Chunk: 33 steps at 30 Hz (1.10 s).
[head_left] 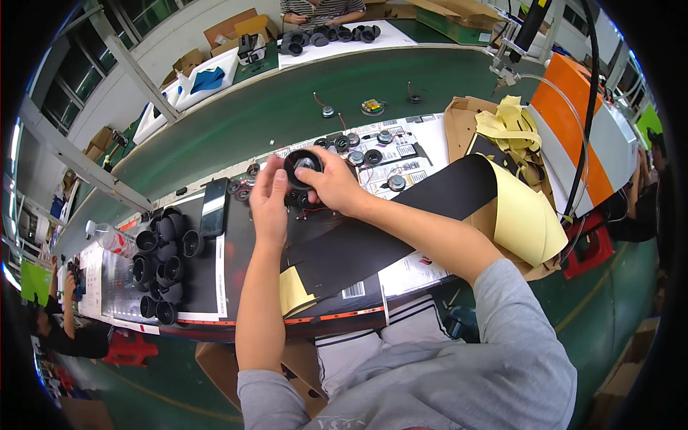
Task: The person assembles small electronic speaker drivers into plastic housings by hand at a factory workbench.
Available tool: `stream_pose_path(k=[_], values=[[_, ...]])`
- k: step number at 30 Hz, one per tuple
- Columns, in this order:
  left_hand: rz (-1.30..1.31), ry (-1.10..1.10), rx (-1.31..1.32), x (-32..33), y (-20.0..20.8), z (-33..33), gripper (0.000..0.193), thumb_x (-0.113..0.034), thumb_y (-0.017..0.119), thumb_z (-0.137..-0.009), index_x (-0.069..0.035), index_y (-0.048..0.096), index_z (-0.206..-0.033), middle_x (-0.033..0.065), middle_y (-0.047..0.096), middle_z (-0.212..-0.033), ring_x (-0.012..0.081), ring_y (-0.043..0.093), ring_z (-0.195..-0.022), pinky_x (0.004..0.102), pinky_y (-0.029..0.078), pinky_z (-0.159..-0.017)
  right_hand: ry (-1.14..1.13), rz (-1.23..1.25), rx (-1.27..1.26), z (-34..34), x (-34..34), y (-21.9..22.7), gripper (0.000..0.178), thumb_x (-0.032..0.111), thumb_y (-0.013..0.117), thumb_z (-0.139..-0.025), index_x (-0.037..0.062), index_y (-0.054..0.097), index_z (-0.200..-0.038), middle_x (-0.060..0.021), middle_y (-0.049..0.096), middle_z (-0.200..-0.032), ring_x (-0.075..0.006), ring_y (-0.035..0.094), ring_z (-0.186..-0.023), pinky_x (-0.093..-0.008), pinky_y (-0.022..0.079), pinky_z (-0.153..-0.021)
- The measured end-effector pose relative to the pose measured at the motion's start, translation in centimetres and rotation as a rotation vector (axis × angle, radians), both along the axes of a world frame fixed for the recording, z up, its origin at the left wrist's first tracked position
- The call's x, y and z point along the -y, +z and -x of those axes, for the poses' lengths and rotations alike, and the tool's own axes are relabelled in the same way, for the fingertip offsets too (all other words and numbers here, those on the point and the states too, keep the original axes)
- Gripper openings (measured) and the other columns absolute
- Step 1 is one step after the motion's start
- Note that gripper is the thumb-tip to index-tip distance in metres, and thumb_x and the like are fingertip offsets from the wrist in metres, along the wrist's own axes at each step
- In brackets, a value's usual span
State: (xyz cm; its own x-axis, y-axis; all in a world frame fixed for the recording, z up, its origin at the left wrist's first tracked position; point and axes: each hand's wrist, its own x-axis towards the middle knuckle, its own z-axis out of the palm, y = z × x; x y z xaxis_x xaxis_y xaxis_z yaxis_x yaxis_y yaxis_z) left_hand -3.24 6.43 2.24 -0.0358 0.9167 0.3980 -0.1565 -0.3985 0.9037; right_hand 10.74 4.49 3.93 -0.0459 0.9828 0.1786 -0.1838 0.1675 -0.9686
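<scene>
A round black plastic cup (292, 163) is held up over the bench between my two hands, its open side toward me. My right hand (337, 180) wraps its right side, with the thumb pressed down inside the opening on a greyish round part. Against the cup's left edge my left hand (269, 197) closes with its fingertips and thumb. Small round speakers with thin wires, among them one silver speaker (396, 183), lie beyond and to the right of my hands. Some black rings, such as one ring (373, 157), are scattered among them.
Several black cups (166, 251) cluster at the left, near a phone (213, 208) and a clear bottle (111, 239). A black adhesive strip (401, 229) with yellow backing (527, 215) crosses the bench to a carton (459, 118). An orange-white machine (573, 129) stands right. Another person (322, 11) sits opposite.
</scene>
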Motion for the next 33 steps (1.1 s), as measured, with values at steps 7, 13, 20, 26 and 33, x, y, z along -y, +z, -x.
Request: stream_pose_path(k=[7,13,20,26,33], values=[[0.387,-0.342,0.233,0.1,-0.2,0.3,0.024,-0.018,0.051,-0.098,-0.002,0.055,-0.116,0.0061,0.062,-0.095,0.0124,0.061,-0.080,0.0260,0.050,-0.064,0.272,0.043,-0.033,-0.1,0.6,0.6,0.059,0.005,0.060,-0.083,0.0029,0.038,-0.138,-0.0086,0.062,-0.091,-0.0152,0.062,-0.068,-0.0277,0.053,-0.063],[0.399,-0.252,0.441,0.0,0.8,0.2,0.027,-0.023,0.052,-0.098,-0.001,0.052,-0.114,0.0097,0.064,-0.102,0.0178,0.064,-0.086,0.0301,0.055,-0.068,0.116,-0.346,0.677,-1.8,-0.4,1.7,0.072,0.024,0.065,-0.080,-0.0011,0.036,-0.140,-0.0158,0.065,-0.098,-0.0219,0.064,-0.072,-0.0336,0.052,-0.072],[0.369,-0.139,0.339,-1.3,-1.0,1.1,0.022,-0.015,0.058,-0.094,-0.003,0.055,-0.112,0.0106,0.064,-0.095,0.0210,0.065,-0.076,0.0275,0.050,-0.054,0.089,-0.206,0.653,-3.9,-1.7,1.5,0.031,0.017,0.061,-0.080,0.0001,0.066,-0.105,-0.0123,0.068,-0.083,-0.0197,0.064,-0.070,-0.0315,0.051,-0.068],[0.288,-0.031,0.232,-1.1,-1.5,1.5,0.019,-0.014,0.063,-0.091,-0.002,0.059,-0.105,0.0101,0.065,-0.091,0.0208,0.064,-0.068,0.0277,0.050,-0.053,0.102,-0.222,0.665,-3.5,-1.3,2.7,0.024,0.010,0.057,-0.079,0.0017,0.067,-0.099,-0.0139,0.066,-0.074,-0.0201,0.062,-0.064,-0.0316,0.050,-0.064],[0.391,-0.027,0.294,-1.0,-0.6,1.2,0.020,-0.019,0.059,-0.094,-0.003,0.057,-0.105,0.0092,0.065,-0.098,0.0172,0.064,-0.077,0.0262,0.051,-0.056,0.113,-0.264,0.633,-5.0,-0.5,4.5,0.026,0.013,0.058,-0.079,0.0007,0.067,-0.100,-0.0157,0.067,-0.078,-0.0231,0.065,-0.068,-0.0328,0.050,-0.067]])
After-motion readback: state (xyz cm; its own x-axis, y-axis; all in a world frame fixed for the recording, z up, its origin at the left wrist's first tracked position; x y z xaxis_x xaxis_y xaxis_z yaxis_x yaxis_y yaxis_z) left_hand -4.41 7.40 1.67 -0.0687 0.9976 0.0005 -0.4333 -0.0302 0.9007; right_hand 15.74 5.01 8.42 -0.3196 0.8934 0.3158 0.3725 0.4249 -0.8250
